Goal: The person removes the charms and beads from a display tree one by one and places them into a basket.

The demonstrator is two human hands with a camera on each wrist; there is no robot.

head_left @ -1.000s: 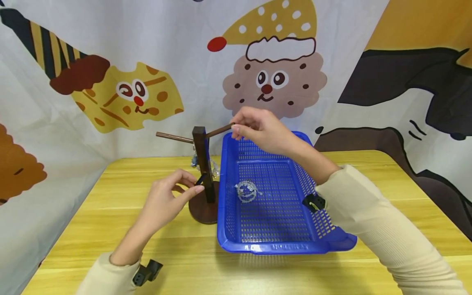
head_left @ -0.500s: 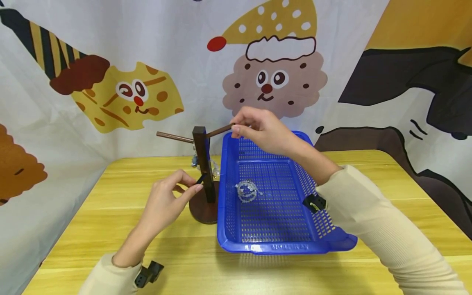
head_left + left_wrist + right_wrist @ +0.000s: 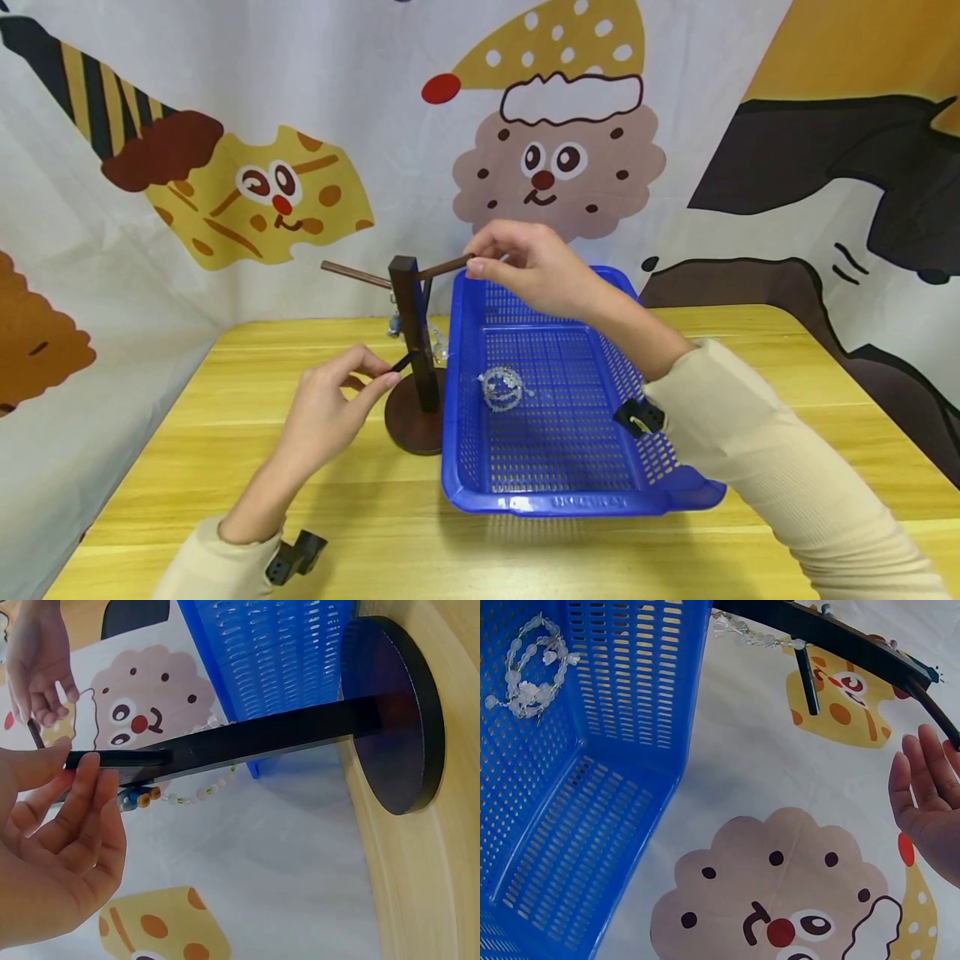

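A dark brown wooden jewelry stand (image 3: 411,325) stands upright on a round base (image 3: 411,425), with pegs reaching out from its post. My left hand (image 3: 333,408) pinches the lower front peg (image 3: 120,758) between thumb and fingers. Above the basket's far left corner, my right hand (image 3: 528,267) pinches the tip of the upper right peg (image 3: 444,267). Another upper peg (image 3: 352,273) points left. Partly hidden behind the post hang a beaded bracelet (image 3: 196,796) of pale beads and a blue charm (image 3: 394,325). A clear beaded bracelet (image 3: 501,389) lies in the blue basket.
The blue perforated plastic basket (image 3: 555,502) sits right beside the stand, its left wall close to the base. Both stand on a light wood table (image 3: 360,533). A cartoon-printed cloth (image 3: 405,183) hangs close behind the table.
The stand's post and pegs have turned slightly. My left hand has shifted a little left with the lower peg, and my right hand a little left with the upper peg.
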